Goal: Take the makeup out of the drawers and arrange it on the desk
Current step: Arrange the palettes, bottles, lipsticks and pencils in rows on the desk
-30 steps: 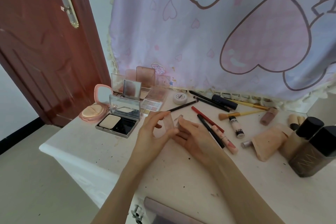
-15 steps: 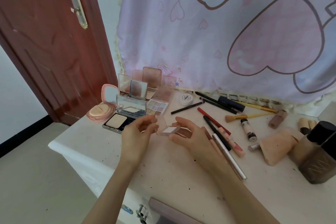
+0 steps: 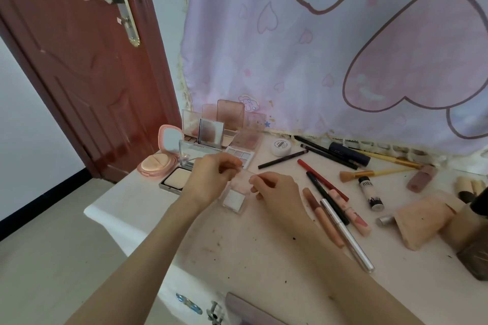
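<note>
Your left hand (image 3: 208, 182) and right hand (image 3: 277, 190) meet over the middle of the pale, speckled worktop (image 3: 237, 250), both curled around a small clear-lidded compact (image 3: 235, 194): your left fingers pinch the translucent pinkish lid at its upper left edge, your right fingers pinch its right edge, and the square base with a white pressed pan rests on the worktop below the raised lid. Just behind your left hand sits a silver-framed powder compact (image 3: 175, 179) with a flat cream pan and a glassy lid standing up, and beside it a round pink cushion compact (image 3: 158, 161) with its mirror open and a soft puff inside. Further back, a cluster of open palettes (image 3: 224, 126) with rosy transparent lids leans near the lilac curtain (image 3: 330, 47) printed with hearts. To the right of your right hand lie slim stick shapes close together: a red pencil (image 3: 322, 179), a black pencil (image 3: 327, 198), a matte pink tube (image 3: 323, 216) and a shiny silver pen (image 3: 347, 235). A small white round jar (image 3: 281, 147) stands near the curtain's fringe, and a tan sponge wedge (image 3: 425, 221) lies at the right.
</note>
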The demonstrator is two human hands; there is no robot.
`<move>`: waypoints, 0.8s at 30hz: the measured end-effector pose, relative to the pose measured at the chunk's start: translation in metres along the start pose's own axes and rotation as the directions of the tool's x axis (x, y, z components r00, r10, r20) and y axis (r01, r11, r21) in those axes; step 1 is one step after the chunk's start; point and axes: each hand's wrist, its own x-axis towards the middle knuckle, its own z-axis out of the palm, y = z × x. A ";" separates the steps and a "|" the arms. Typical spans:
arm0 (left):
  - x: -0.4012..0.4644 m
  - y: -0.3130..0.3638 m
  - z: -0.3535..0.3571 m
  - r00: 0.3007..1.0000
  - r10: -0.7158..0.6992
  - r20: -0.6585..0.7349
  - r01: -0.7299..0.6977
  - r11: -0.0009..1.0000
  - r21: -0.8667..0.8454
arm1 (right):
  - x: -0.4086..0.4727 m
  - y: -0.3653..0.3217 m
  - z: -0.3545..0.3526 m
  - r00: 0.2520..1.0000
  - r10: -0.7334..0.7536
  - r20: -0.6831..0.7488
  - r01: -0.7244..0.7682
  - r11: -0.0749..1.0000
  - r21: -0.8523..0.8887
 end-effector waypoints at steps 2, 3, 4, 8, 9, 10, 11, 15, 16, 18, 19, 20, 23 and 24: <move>-0.005 -0.001 0.002 0.998 0.023 -0.050 -0.022 0.999 0.032 | 0.006 0.000 0.002 1.000 0.020 -0.005 -0.020 0.999 -0.040; -0.010 -0.003 0.003 0.994 0.037 -0.101 -0.033 0.999 0.040 | 0.009 -0.001 0.003 1.000 0.026 -0.012 -0.027 0.998 -0.052; -0.017 -0.003 0.004 0.986 0.045 -0.161 -0.040 0.999 0.036 | 0.011 -0.002 0.003 0.999 0.034 -0.019 -0.035 0.998 -0.053; -0.052 -0.013 0.021 0.962 0.022 -0.273 0.028 0.984 0.176 | 0.019 -0.007 0.011 0.998 0.060 -0.034 -0.061 0.997 -0.043; -0.059 -0.016 0.026 0.959 0.024 -0.281 0.055 0.961 0.271 | 0.021 -0.008 0.013 0.997 0.062 -0.041 -0.063 0.997 -0.036; -0.065 -0.019 0.030 0.957 0.028 -0.290 0.079 0.933 0.351 | 0.022 -0.009 0.015 0.997 0.063 -0.047 -0.064 0.998 -0.028; -0.068 -0.022 0.032 0.953 0.022 -0.302 0.103 0.915 0.390 | 0.024 -0.010 0.016 0.997 0.063 -0.051 -0.064 0.998 -0.020; -0.066 -0.021 0.034 0.939 -0.012 -0.345 0.156 0.907 0.392 | 0.028 -0.010 0.019 0.996 0.060 -0.068 -0.061 0.998 -0.011; -0.065 -0.020 0.034 0.941 -0.001 -0.339 0.147 0.903 0.404 | 0.030 -0.009 0.020 0.996 0.056 -0.075 -0.057 0.998 -0.017; -0.068 -0.019 0.034 0.943 0.050 -0.328 0.102 0.897 0.429 | 0.032 -0.009 0.020 0.995 0.047 -0.091 -0.049 0.999 -0.014; -0.070 -0.019 0.034 0.940 0.079 -0.331 0.078 0.897 0.435 | 0.032 -0.010 0.020 0.994 0.046 -0.098 -0.047 0.999 -0.002; -0.071 -0.020 0.034 0.940 0.094 -0.327 0.060 0.901 0.430 | 0.033 -0.011 0.020 0.994 0.046 -0.103 -0.045 0.999 0.009; -0.073 -0.020 0.033 0.945 0.142 -0.296 -0.012 0.916 0.401 | 0.033 -0.011 0.019 0.993 0.058 -0.104 -0.053 0.997 0.046; -0.074 -0.020 0.033 0.943 0.168 -0.288 -0.039 0.914 0.404 | 0.033 -0.011 0.018 0.992 0.074 -0.099 -0.067 0.995 0.078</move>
